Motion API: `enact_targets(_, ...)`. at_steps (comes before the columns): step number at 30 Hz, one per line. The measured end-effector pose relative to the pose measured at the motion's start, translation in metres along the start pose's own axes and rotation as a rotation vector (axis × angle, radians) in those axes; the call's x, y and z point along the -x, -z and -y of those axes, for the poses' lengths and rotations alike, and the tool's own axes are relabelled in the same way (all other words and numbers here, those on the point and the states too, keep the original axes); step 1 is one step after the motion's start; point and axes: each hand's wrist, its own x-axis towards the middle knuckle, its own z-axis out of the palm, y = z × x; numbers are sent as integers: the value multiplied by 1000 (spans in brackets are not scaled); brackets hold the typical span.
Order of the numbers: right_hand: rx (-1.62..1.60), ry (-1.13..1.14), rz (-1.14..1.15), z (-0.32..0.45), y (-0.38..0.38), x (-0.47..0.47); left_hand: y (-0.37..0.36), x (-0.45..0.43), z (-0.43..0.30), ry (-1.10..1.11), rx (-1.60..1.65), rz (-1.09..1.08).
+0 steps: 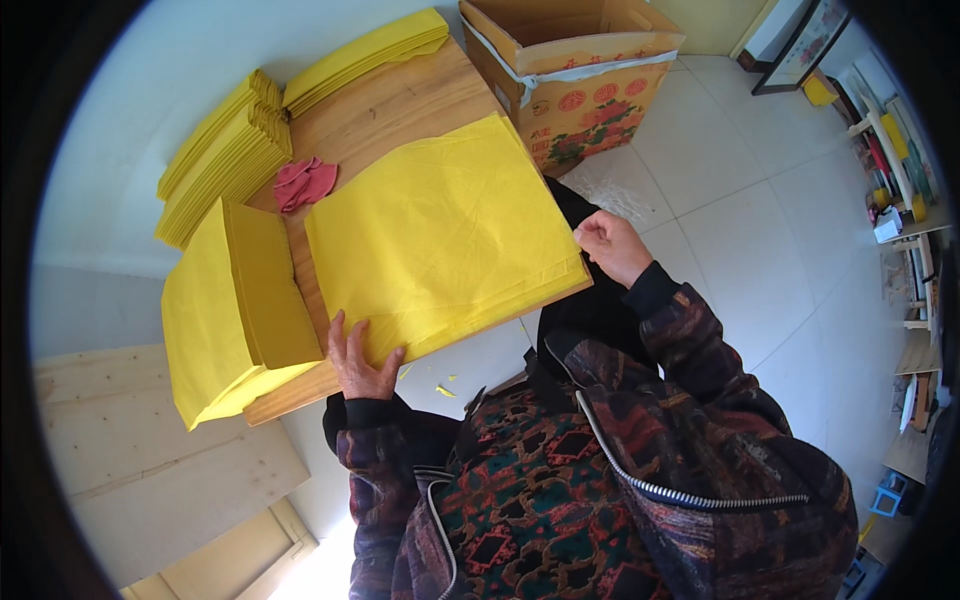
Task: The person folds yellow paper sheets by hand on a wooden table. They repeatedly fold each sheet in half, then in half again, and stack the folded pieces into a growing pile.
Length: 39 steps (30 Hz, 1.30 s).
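A low stack of large yellow sheets (450,232), probably paper, lies on a wooden table (352,127) before me, its top sheet lightly creased. My left hand (364,360) rests at the stack's near left corner, fingers spread and fingertips on the yellow surface. At the right edge of the stack is my right hand (611,244), with thumb and fingers bent together. Whether a sheet's edge is pinched between them cannot be made out. A thick folded yellow bundle (217,307) stands just left of my left hand, partly over the table's edge.
Several folded yellow bundles (225,157) line the wall, with another flat pile (367,60) at the back. A crumpled red cloth (304,184) lies between bundles and sheets. An open cardboard box (577,90) stands beyond the table's right side. Yellow scraps (446,391) lie on the floor.
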Motion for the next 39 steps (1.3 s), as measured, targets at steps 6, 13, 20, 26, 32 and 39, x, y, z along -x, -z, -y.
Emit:
enact_targets(6,39,-21,73,-4,0,-2,1,0,0,-1,2,-4)
enact_targets(13,95,-3,47,4,3,1,0,0,-1,-4,-20,-9)
enact_targets(20,-299,-111,157,16,6,6,1,1,-1,3,-32,-1)
enact_targets(26,144,61,21,9,2,7,1,-1,0,-16,-44,-6)
enact_targets(32,188,72,59,2,0,10,0,0,2,-16,43,-52)
enact_targets(39,276,94,-11,9,1,10,-1,1,2,53,63,-40)
